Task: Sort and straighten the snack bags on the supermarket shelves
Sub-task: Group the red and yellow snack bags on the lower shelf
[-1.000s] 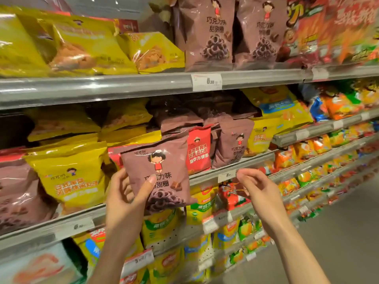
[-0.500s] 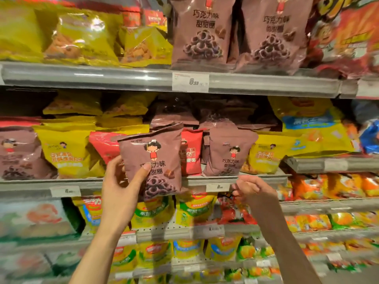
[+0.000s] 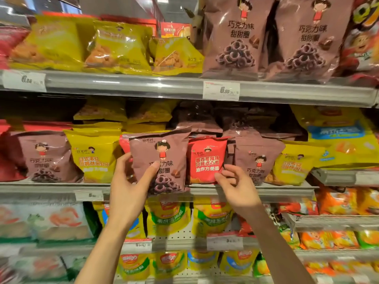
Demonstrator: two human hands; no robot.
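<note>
Brown snack bag (image 3: pixel 162 160) upright, print facing out — gripped by left hand (image 3: pixel 131 185), right hand (image 3: pixel 235 183) pinching red bag (image 3: pixel 207 158)

In the middle of the frame the left hand (image 3: pixel 131 193) gripped a brown snack bag (image 3: pixel 162 160), thumb across its front, holding it upright before the middle shelf (image 3: pixel 266 191). Just right of it the right hand (image 3: pixel 235 187) pinched the lower right corner of a red snack bag (image 3: pixel 206 160) standing on that shelf, with another brown bag (image 3: pixel 256 160) immediately to its right. Across the upper frame, yellow bags (image 3: pixel 121 46) lay at left and two tall brown bags (image 3: pixel 266 37) stood at right above a price tag (image 3: pixel 221 90).
</note>
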